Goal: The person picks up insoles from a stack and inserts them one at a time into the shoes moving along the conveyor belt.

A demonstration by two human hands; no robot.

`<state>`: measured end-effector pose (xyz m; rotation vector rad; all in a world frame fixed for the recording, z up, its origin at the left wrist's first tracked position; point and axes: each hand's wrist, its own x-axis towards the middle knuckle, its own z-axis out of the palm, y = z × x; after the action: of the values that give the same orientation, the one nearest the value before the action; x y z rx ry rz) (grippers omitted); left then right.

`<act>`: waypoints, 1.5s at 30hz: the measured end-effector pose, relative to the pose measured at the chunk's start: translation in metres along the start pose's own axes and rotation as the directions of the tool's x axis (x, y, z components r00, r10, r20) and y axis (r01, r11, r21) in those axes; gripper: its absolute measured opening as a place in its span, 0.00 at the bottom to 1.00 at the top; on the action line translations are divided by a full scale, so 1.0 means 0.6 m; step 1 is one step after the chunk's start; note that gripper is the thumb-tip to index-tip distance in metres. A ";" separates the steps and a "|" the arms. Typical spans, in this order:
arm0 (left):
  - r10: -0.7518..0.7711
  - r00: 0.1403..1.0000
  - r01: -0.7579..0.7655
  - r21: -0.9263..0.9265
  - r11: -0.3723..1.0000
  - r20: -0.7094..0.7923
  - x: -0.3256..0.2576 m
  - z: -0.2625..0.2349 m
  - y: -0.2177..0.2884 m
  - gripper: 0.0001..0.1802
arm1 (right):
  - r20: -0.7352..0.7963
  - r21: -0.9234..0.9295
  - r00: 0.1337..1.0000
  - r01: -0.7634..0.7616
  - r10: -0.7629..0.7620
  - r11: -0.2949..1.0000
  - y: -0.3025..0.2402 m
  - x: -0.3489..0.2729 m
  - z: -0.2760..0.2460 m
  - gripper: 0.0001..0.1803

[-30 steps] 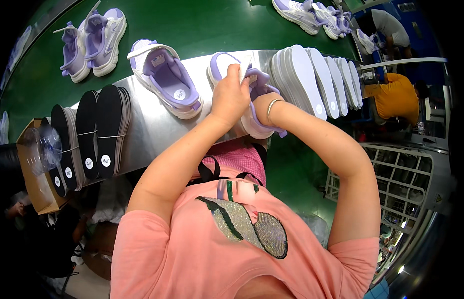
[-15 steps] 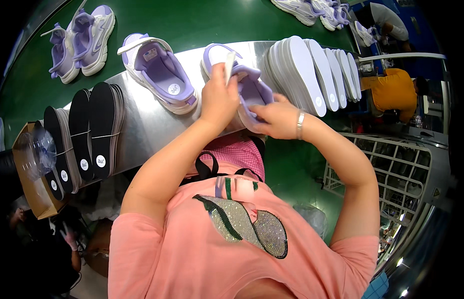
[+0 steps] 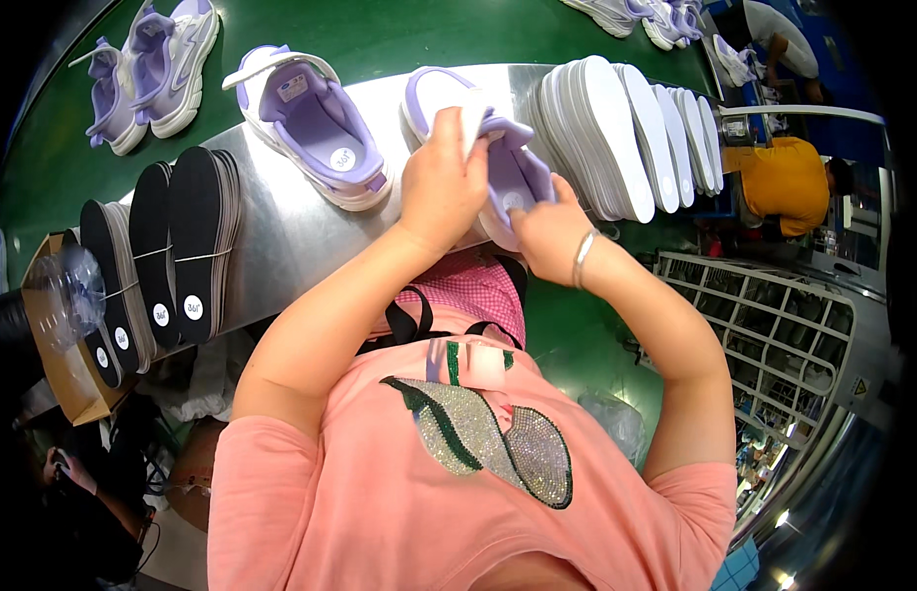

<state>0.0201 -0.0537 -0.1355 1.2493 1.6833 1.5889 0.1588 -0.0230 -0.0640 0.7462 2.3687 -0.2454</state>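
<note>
A white and lilac sneaker (image 3: 434, 91) lies at the near edge of the metal table, its opening facing me. My left hand (image 3: 442, 187) is closed on its white strap and lilac tongue, holding them up. At the heel, my right hand (image 3: 555, 236) grips the padded collar, its fingertips reaching into the opening. Inside, a lilac insole with a pale round sticker (image 3: 513, 200) shows in part. Left of my hands, a matching sneaker (image 3: 355, 110) rests with its strap raised and a white round sticker on its insole.
White insoles (image 3: 598, 128) stand in stacks to the right, banded black insoles (image 3: 190, 236) to the left. More sneakers (image 3: 173, 69) sit on the green surface beyond. A cardboard box (image 3: 45, 340) is at far left, a white wire rack (image 3: 764, 325) at right. A person in orange (image 3: 786, 187) is further right.
My right hand has turned and its fingers have moved further into the sneaker's opening at the heel. The left hand keeps its hold, with the strap tilted slightly right. The whole view has shifted a little.
</note>
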 end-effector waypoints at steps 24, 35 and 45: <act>0.125 0.992 -0.125 -0.021 0.992 -0.004 -0.033 -0.001 -0.008 0.17 | -0.466 0.443 0.883 0.288 -0.056 0.849 0.012 -0.040 -0.020 0.15; 0.014 1.000 -0.014 -0.010 1.000 -0.006 0.012 0.023 -0.004 0.16 | 0.267 -0.163 0.955 0.180 -0.132 0.970 0.022 0.127 -0.032 0.22; -0.024 1.000 0.025 0.223 0.974 -0.008 0.013 0.024 -0.015 0.18 | -0.022 -0.317 0.992 0.111 -0.124 0.942 0.011 0.106 0.003 0.14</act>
<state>0.0265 -0.0387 -0.1451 1.3261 1.9155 1.4190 0.1230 0.0106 -0.1047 0.4624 2.4149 0.1007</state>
